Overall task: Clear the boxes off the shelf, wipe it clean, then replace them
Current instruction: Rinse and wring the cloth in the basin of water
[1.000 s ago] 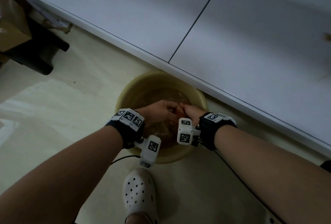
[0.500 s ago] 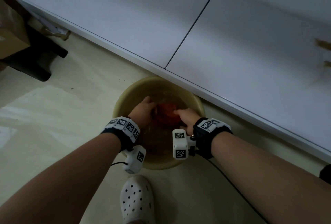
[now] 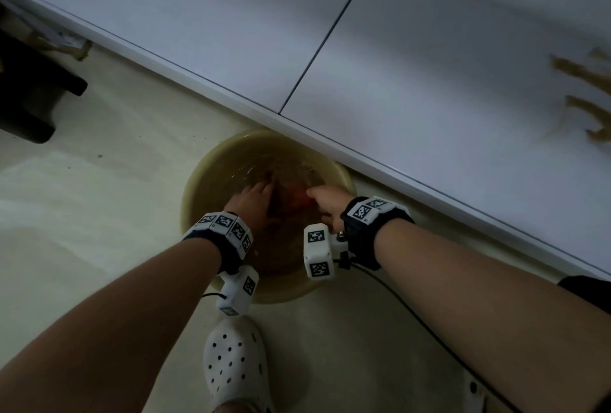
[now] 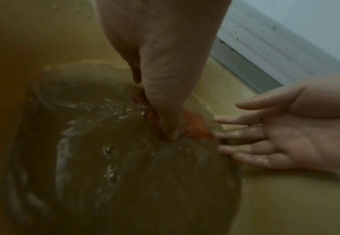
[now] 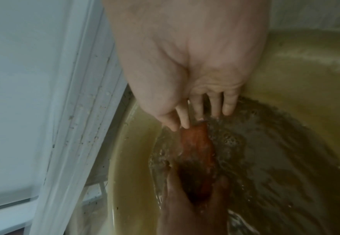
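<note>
Two hands are down in a round yellow basin (image 3: 198, 187) of murky water, and between them lies an orange-red cloth (image 3: 294, 196), partly under the surface. The left hand (image 3: 254, 201) grips the near end of the cloth, fingers curled round it below the water, as the right wrist view shows (image 5: 193, 211). The right hand (image 3: 327, 202) has its fingers straight and a little spread; its fingertips (image 5: 182, 125) touch the far end of the cloth (image 5: 197, 143) and close on nothing. In the left wrist view the same right hand (image 4: 298, 136) lies palm-open beside the cloth (image 4: 195, 125).

The basin sits on a pale floor (image 3: 99, 214), its far rim tucked just under the front edge of a white shelf (image 3: 231, 32). That edge runs diagonally past the basin, so room on that side is tight. A dark seam (image 3: 325, 39) splits the shelf top into two panels, and brown smears (image 3: 585, 95) mark the panel to the right of the basin. To the left of the basin the floor lies open as far as a dark object (image 3: 29, 98). Just on the near side of the basin stands a foot in a white perforated clog (image 3: 234, 363), almost touching the rim. Both wrists carry marker-covered bands with white camera blocks, and a black cable (image 3: 429, 330) trails from the right one.
</note>
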A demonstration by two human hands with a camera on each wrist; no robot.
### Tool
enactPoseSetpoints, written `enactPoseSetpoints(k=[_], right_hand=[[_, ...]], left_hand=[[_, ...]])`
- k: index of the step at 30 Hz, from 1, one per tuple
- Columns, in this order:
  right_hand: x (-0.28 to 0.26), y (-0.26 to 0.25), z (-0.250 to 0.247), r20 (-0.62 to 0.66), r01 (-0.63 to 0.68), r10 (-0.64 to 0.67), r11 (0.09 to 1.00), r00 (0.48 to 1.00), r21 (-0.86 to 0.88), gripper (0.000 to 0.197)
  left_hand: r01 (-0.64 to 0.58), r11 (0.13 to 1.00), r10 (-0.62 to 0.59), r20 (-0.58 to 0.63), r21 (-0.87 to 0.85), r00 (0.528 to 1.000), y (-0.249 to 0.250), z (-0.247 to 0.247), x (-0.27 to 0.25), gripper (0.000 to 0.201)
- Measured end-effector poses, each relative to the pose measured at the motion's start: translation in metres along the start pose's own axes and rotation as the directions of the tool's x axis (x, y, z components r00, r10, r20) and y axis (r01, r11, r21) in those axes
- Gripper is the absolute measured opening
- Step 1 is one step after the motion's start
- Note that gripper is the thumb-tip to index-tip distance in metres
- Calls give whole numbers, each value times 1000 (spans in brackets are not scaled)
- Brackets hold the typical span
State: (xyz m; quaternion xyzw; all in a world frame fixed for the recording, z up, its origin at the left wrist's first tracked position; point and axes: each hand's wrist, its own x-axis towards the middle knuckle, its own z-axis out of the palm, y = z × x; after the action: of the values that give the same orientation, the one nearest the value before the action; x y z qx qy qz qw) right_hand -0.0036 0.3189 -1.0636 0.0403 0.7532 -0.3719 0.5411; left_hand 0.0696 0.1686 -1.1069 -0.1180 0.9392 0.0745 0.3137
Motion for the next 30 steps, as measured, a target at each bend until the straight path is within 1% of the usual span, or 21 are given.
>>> enactPoseSetpoints(k=[1, 3, 5, 7, 8, 10, 11, 13, 15, 17, 19, 20, 21, 23, 24, 25, 26, 27, 28, 29, 30], right_hand=[[-4, -2, -2, -7, 1, -1, 1000, 1000, -22, 46], [-10, -5, -4, -12, 13, -14, 998, 1000, -64, 44], [-13, -9, -5, -13, 67, -69, 992, 998, -111, 41], [-17, -12, -5, -24, 128, -131, 987, 991, -100, 38], [-20, -14, -4, -31, 161, -165, 983, 986, -89, 36], [-29, -17, -2, -23, 211, -213, 974, 977, -81, 35], [-35, -20, 0, -16, 221, -222, 972, 975, -78, 36], [-41, -24, 2, 1, 239, -239, 969, 971, -68, 38], [-48, -25, 5, 19, 212, -211, 977, 977, -36, 43], [-52, -23, 6, -3, 153, -153, 988, 988, 36, 47], [-52, -16, 7, -37, 124, -120, 985, 992, 120, 50], [-51, -13, 7, -40, 128, -122, 976, 992, 176, 51], [-57, -14, 8, -39, 124, -118, 962, 992, 244, 50], [-73, -19, 10, -34, 130, -127, 911, 991, 392, 42], [-80, -22, 10, -25, 129, -134, 863, 991, 489, 38], [-85, -26, 11, -13, 116, -132, 820, 991, 560, 37], [-86, -28, 11, 3, 108, -139, 787, 990, 607, 39], [-88, -30, 12, 28, 98, -146, 781, 989, 617, 42], [-89, -33, 13, 51, 93, -160, 769, 986, 632, 46], [-92, -36, 13, 83, 80, -170, 769, 982, 634, 49], [-95, -38, 14, 116, 66, -183, 764, 976, 642, 49]], left_hand=[[21, 997, -23, 21, 79, 1000, 0, 0, -2, 64], [40, 975, -57, 75, 217, 996, 1, -6, -6, 42], [63, 968, -107, 173, 242, 979, 6, -20, -10, 35], [52, 979, -104, 260, 198, 960, 13, -42, -18, 40], [53, 989, -93, 299, 139, 950, 17, -55, -24, 42], [111, 992, -82, 392, -52, 916, 21, -80, -36, 41], [157, 971, -61, 446, -181, 893, 20, -89, -41, 39], [232, 883, 1, 496, -408, 868, 19, -106, -52, 34], [263, 785, 52, 482, -561, 875, 17, -119, -66, 26], [281, 649, 106, 449, -707, 887, 14, -131, -82, 23], [292, 478, 136, 398, -828, 907, 11, -138, -94, 26], [293, 399, 125, 368, -869, 921, 9, -141, -99, 25], [282, 351, 96, 334, -893, 938, 9, -143, -104, 26], [246, 280, 9, 259, -928, 966, 10, -144, -109, 29], [223, 236, -32, 222, -946, 974, 14, -145, -111, 25], [195, 216, -68, 184, -957, 981, 18, -145, -113, 16], [162, 267, -111, 137, -950, 984, 23, -145, -115, 7], [139, 403, -171, 75, -904, 982, 28, -144, -117, 6], [129, 549, -224, 4, -826, 975, 31, -143, -118, 15], [124, 661, -266, -76, -740, 961, 32, -141, -118, 24], [92, 735, -262, -157, -672, 952, 35, -141, -120, 27]])
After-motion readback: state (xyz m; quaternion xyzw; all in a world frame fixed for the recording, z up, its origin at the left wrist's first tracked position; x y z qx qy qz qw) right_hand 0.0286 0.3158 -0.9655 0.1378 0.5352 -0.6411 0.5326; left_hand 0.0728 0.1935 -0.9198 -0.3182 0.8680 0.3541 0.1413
